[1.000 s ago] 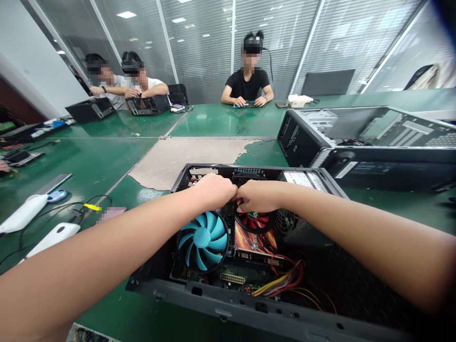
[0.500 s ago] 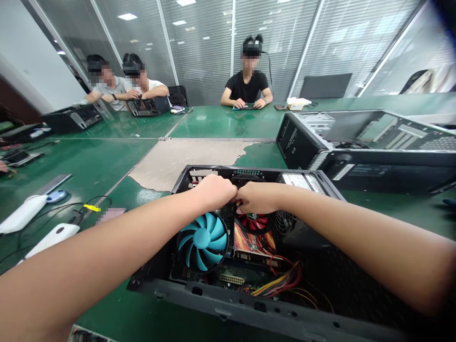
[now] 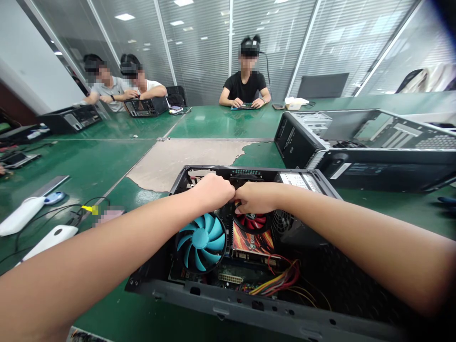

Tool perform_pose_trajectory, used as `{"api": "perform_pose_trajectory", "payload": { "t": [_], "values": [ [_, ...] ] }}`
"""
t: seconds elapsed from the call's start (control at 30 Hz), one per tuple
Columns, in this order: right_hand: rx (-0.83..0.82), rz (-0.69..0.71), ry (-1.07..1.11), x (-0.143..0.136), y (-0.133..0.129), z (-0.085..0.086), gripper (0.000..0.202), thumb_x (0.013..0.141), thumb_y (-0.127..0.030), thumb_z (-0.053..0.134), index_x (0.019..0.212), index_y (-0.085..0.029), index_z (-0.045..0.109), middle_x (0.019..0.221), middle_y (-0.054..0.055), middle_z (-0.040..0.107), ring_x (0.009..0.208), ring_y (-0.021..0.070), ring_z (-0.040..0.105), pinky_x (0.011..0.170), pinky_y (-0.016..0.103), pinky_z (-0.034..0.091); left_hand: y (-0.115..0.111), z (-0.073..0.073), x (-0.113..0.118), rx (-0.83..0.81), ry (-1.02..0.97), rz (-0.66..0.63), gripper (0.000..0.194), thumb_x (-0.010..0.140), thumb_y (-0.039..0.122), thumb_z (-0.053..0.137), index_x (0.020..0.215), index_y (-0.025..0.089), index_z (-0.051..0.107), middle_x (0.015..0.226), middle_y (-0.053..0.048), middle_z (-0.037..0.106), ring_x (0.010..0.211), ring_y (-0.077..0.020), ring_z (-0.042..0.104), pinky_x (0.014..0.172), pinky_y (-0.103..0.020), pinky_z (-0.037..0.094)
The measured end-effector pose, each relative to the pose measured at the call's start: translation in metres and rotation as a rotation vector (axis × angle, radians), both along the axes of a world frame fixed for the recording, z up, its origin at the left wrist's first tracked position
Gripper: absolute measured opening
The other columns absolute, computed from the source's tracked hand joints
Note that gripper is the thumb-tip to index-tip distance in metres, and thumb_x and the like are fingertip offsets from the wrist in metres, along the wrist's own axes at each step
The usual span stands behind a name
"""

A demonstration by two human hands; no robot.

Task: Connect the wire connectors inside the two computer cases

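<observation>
An opened black computer case (image 3: pixel 199 297) lies in front of me, its inside showing. My left hand (image 3: pixel 215 191) is closed over the far part of the case, and its fingertips are hidden. Against it, my right hand (image 3: pixel 251 197) has its fingers curled together above the red fan (image 3: pixel 252 222); what they hold, if anything, cannot be made out. Nearer me and to the left is a blue fan (image 3: pixel 200 239). A graphics card with a flame pattern (image 3: pixel 252 239) sits below the red fan, and coloured cables (image 3: pixel 280 281) lie beside a white connector (image 3: pixel 230 278).
Another open case (image 3: pixel 388 168) stands on the green table (image 3: pixel 210 121) at the right. White devices (image 3: pixel 23 216) and cables lie at the left. Across the table a person (image 3: pixel 245 85) handles a circuit board; two people sit at the far left by more cases.
The whole view has shifted slightly, so things appear a little further left. Both hands keep nearly the same place and closed shape over the case.
</observation>
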State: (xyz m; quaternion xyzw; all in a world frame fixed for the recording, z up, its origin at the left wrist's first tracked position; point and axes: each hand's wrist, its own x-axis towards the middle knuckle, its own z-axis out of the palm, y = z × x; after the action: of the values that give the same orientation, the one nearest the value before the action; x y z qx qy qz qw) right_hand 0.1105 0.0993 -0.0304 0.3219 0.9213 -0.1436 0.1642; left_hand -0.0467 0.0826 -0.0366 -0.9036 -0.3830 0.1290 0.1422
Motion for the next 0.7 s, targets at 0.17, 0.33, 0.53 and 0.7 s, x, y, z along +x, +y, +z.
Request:
{"api": "perform_pose_trajectory", "payload": {
  "t": [0.17, 0.33, 0.53, 0.7],
  "values": [
    [-0.009, 0.002, 0.003, 0.0007, 0.0001, -0.0005, 0.041, 0.088, -0.035, 0.059, 0.122, -0.015, 0.068, 0.113, 0.015, 0.072, 0.098, 0.0292, 0.067, 0.075, 0.035, 0.046, 0.0022, -0.0024, -0.0008, -0.018, 0.004, 0.015, 0.018, 0.089, 0.015, 0.055, 0.089, 0.012, 0.072, 0.082, -0.014, 0.075, 0.08, -0.028, 0.072, 0.062, -0.033, 0.045],
    [-0.02, -0.002, 0.004, 0.0009, 0.0016, -0.002, 0.043, 0.087, -0.035, 0.059, 0.124, -0.015, 0.067, 0.115, 0.015, 0.071, 0.1, 0.0294, 0.067, 0.076, 0.036, 0.046, 0.0041, -0.004, -0.0012, -0.042, 0.021, 0.011, 0.02, 0.09, 0.016, 0.054, 0.092, 0.014, 0.073, 0.084, -0.014, 0.075, 0.081, -0.0273, 0.072, 0.063, -0.032, 0.046],
    [-0.044, -0.003, 0.019, 0.0013, 0.0024, -0.0025, 0.047, 0.087, -0.035, 0.059, 0.129, -0.014, 0.064, 0.119, 0.015, 0.07, 0.102, 0.0295, 0.066, 0.079, 0.036, 0.047, 0.002, 0.0024, -0.0028, -0.021, 0.057, -0.034, 0.019, 0.089, 0.013, 0.054, 0.087, 0.013, 0.073, 0.08, -0.014, 0.074, 0.078, -0.0254, 0.072, 0.063, -0.032, 0.046],
    [-0.024, -0.017, -0.005, 0.0012, 0.002, -0.0018, 0.048, 0.087, -0.037, 0.059, 0.129, -0.015, 0.065, 0.112, 0.015, 0.072, 0.101, 0.0295, 0.067, 0.077, 0.036, 0.047, 0.0028, 0.0025, -0.0057, 0.028, 0.033, -0.105, 0.019, 0.092, 0.015, 0.051, 0.095, 0.012, 0.07, 0.073, -0.012, 0.072, 0.074, -0.0252, 0.072, 0.061, -0.031, 0.045]
  ]
}}
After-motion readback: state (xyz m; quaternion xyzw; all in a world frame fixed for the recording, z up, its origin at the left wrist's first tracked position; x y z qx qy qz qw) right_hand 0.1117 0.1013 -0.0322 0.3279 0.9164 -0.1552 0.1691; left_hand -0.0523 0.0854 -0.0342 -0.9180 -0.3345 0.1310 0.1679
